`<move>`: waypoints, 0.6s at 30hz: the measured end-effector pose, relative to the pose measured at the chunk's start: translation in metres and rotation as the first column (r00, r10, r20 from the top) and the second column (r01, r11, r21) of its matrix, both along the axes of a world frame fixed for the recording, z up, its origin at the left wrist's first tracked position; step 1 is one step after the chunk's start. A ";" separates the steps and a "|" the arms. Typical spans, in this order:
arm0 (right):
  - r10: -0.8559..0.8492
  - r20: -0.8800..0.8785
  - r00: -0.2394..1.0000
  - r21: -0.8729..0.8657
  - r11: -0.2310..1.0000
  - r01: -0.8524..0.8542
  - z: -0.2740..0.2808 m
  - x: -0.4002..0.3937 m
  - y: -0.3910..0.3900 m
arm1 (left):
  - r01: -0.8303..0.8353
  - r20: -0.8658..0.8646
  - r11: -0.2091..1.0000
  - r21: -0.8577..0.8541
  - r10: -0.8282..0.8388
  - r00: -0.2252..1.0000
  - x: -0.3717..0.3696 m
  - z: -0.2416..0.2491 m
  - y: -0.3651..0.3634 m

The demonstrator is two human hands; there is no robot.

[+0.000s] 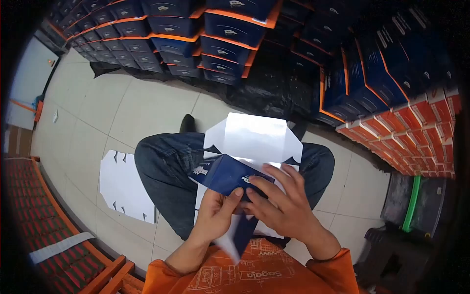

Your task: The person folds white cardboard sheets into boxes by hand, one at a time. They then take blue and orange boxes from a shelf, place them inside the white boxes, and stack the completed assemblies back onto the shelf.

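Observation:
A partly folded dark blue carton (235,177) with white print sits over my lap. Its near part hangs down toward my shirt, blurred, with a white inner side showing. My left hand (218,213) is closed on its near edge, thumb on top. My right hand (281,201) grips the carton's right side, fingers bent over the blue face near a small white logo. Beneath it, a flat white die-cut sheet (254,137) with angled corners lies across my legs.
Another white cut sheet (126,186) lies on the tiled floor (83,105) at left. Blue boxes with orange edges (230,34) are stacked ahead and right, above red-and-white boxes (406,132). An orange-edged rack (63,220) stands left; a dark stool (396,255) is at lower right.

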State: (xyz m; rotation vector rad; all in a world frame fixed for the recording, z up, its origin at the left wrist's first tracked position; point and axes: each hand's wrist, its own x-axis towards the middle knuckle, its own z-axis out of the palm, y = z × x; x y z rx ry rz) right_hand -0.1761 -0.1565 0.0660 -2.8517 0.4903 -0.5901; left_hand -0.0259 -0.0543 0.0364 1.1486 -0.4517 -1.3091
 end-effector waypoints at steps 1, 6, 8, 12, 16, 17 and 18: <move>0.023 0.030 0.999 0.201 0.979 -0.029 -0.008 0.000 -0.005 | 0.003 -0.157 1.000 -0.018 -0.005 0.988 -0.001 -0.005 -0.002; -0.173 0.327 0.929 0.669 0.737 -0.099 -0.034 -0.018 -0.024 | -0.034 -0.116 0.997 -0.070 0.026 0.993 0.009 -0.032 -0.030; -0.024 0.180 0.983 0.518 0.852 -0.074 -0.024 -0.013 -0.019 | -0.039 -0.096 0.998 -0.052 0.034 0.995 0.016 -0.044 -0.035; -0.057 -0.030 0.998 0.218 0.974 0.063 -0.022 -0.012 -0.023 | 0.048 0.228 0.973 -0.228 0.006 0.974 0.002 -0.083 -0.022; -0.008 -0.084 0.996 0.286 0.958 0.032 -0.005 0.000 -0.031 | 0.117 0.518 0.986 -0.119 -0.038 0.854 -0.019 -0.079 -0.013; 0.100 -0.129 0.987 0.439 0.898 -0.034 -0.001 0.005 -0.029 | 0.126 0.582 0.988 -0.087 -0.052 0.811 -0.021 -0.076 -0.012; 0.124 -0.120 0.985 0.435 0.898 -0.060 -0.005 0.008 -0.023 | 0.303 0.694 0.952 -0.051 -0.184 0.696 -0.012 -0.070 -0.008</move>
